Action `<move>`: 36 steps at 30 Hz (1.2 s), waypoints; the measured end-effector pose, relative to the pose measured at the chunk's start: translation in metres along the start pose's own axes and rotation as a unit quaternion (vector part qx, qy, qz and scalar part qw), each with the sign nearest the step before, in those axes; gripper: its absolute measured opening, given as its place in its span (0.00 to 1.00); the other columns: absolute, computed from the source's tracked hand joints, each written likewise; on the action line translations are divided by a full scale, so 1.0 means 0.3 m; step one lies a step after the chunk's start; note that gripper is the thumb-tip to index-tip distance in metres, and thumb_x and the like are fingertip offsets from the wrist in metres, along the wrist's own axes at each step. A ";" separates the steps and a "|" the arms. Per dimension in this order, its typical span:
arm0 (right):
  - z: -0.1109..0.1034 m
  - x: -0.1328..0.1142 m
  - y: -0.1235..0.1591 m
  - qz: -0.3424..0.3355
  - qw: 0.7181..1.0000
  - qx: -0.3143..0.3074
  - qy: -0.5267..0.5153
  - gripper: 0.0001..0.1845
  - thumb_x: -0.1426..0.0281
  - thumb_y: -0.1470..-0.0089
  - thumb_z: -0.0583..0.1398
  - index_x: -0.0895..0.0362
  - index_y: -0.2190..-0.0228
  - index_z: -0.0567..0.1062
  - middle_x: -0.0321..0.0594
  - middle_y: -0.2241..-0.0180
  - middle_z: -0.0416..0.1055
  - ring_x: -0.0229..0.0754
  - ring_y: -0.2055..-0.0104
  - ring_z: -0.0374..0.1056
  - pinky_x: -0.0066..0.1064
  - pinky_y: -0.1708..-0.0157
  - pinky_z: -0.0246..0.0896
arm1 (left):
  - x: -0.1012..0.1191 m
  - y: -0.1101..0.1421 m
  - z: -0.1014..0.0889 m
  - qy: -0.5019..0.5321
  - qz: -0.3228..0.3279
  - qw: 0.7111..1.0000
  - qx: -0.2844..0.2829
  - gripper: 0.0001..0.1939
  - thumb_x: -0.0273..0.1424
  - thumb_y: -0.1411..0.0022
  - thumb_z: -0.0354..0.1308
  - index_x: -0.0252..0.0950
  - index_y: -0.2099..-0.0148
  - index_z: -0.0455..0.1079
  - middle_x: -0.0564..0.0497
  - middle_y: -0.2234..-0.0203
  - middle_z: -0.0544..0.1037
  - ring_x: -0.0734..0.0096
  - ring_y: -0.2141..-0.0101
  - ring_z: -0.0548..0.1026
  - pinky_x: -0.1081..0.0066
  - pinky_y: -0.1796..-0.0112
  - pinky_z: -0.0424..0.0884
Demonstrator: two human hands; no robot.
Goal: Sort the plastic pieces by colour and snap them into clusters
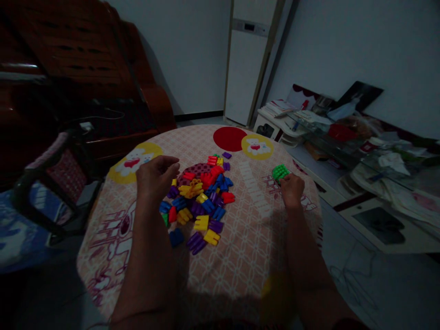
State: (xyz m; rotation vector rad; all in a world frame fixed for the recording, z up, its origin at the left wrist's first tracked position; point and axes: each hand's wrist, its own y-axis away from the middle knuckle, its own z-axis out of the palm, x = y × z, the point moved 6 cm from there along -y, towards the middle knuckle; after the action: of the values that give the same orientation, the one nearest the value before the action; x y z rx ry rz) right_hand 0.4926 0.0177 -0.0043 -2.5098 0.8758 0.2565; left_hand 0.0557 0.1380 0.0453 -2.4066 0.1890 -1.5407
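Observation:
A pile of plastic building blocks (197, 208) in yellow, blue, purple, red and green lies loosely on the round table, on and around a dark red patterned piece (197, 170). My left hand (156, 176) is raised at the pile's left edge. Its thumb and fingers are bent but apart, and nothing shows between them. On the right side of the table, my right hand (293, 188) has its fingers closed at the near edge of a cluster of green building blocks (280, 172). The fingertips themselves are hidden by the hand.
A patterned cloth (237, 256) covers the table. To the left stand a chair (63, 183) and a wooden sofa (103, 82). A cluttered low cabinet (343, 183) runs along the right wall. At the back is a tall white appliance (245, 68). Cables (355, 275) lie on the floor at right.

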 end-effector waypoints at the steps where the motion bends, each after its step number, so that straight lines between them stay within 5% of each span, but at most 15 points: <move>1: 0.001 0.000 0.000 0.001 1.000 -0.005 0.006 0.11 0.70 0.48 0.61 0.64 0.67 0.81 0.54 0.66 0.79 0.49 0.65 0.73 0.35 0.64 0.60 | -0.002 -0.001 -0.008 0.001 0.000 1.000 0.004 0.16 0.37 0.47 0.60 0.35 0.58 0.77 0.50 0.73 0.80 0.66 0.71 0.80 0.70 0.69 0.77; 6: -0.015 -0.026 0.019 0.005 1.000 0.009 0.009 0.15 0.69 0.45 0.60 0.64 0.59 0.79 0.54 0.64 0.79 0.49 0.64 0.72 0.36 0.62 0.59 | -0.033 -0.006 -0.075 -0.001 -0.014 0.999 0.050 0.16 0.37 0.48 0.60 0.34 0.59 0.77 0.51 0.74 0.79 0.69 0.73 0.78 0.72 0.70 0.77; 11: -0.001 -0.273 0.152 -0.168 0.979 -0.049 -0.107 0.11 0.68 0.41 0.58 0.59 0.63 0.79 0.47 0.66 0.78 0.46 0.64 0.71 0.34 0.61 0.59 | -0.141 -0.012 -0.135 -0.012 -0.059 0.994 0.090 0.17 0.37 0.48 0.58 0.33 0.59 0.76 0.51 0.74 0.79 0.70 0.74 0.78 0.72 0.70 0.77; 17: 0.007 -0.715 0.520 -0.456 0.839 -0.226 -0.192 0.10 0.72 0.36 0.55 0.57 0.64 0.77 0.44 0.62 0.75 0.44 0.58 0.68 0.32 0.57 0.59 | -0.229 -0.005 -0.140 -0.117 -0.114 0.986 0.040 0.15 0.37 0.48 0.59 0.34 0.61 0.78 0.48 0.74 0.81 0.65 0.72 0.80 0.69 0.68 0.76; 20: 0.030 -0.883 0.674 -0.562 0.768 -0.247 -0.184 0.11 0.74 0.36 0.54 0.58 0.65 0.77 0.45 0.62 0.74 0.46 0.57 0.66 0.35 0.55 0.59 | -0.198 -0.009 -0.127 -0.124 -0.100 0.987 0.029 0.16 0.37 0.47 0.58 0.34 0.59 0.78 0.47 0.71 0.82 0.64 0.70 0.80 0.69 0.66 0.76; 23: 0.091 -0.992 0.759 -0.607 0.745 -0.230 -0.153 0.11 0.73 0.36 0.54 0.60 0.63 0.77 0.48 0.60 0.74 0.49 0.54 0.64 0.40 0.50 0.58 | -0.138 -0.012 -0.098 -0.112 -0.058 0.992 0.007 0.18 0.38 0.46 0.58 0.34 0.56 0.78 0.46 0.68 0.82 0.64 0.69 0.80 0.68 0.65 0.76; 29: 0.169 -1.041 0.786 -0.586 0.766 -0.238 -0.119 0.10 0.73 0.40 0.58 0.59 0.58 0.76 0.51 0.43 0.67 0.53 0.43 0.60 0.50 0.39 0.49 | -0.065 0.000 -0.075 -0.095 -0.018 0.995 -0.010 0.18 0.38 0.45 0.58 0.34 0.56 0.79 0.45 0.68 0.82 0.64 0.67 0.80 0.67 0.64 0.75; 36: 0.032 -0.946 0.679 -0.515 0.764 -0.286 -0.264 0.06 0.68 0.43 0.64 0.57 0.64 0.75 0.44 0.59 0.74 0.47 0.53 0.66 0.38 0.50 0.60 | -0.040 0.001 -0.111 -0.069 -0.020 0.997 0.008 0.19 0.38 0.45 0.59 0.36 0.53 0.77 0.47 0.68 0.82 0.65 0.68 0.79 0.69 0.66 0.76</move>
State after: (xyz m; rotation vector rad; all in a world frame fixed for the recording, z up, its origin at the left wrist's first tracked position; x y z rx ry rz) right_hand 0.1436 0.0354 0.0032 -2.7565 -0.9600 0.8643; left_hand 0.0205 0.1354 0.0479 -2.5073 0.1012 -1.3796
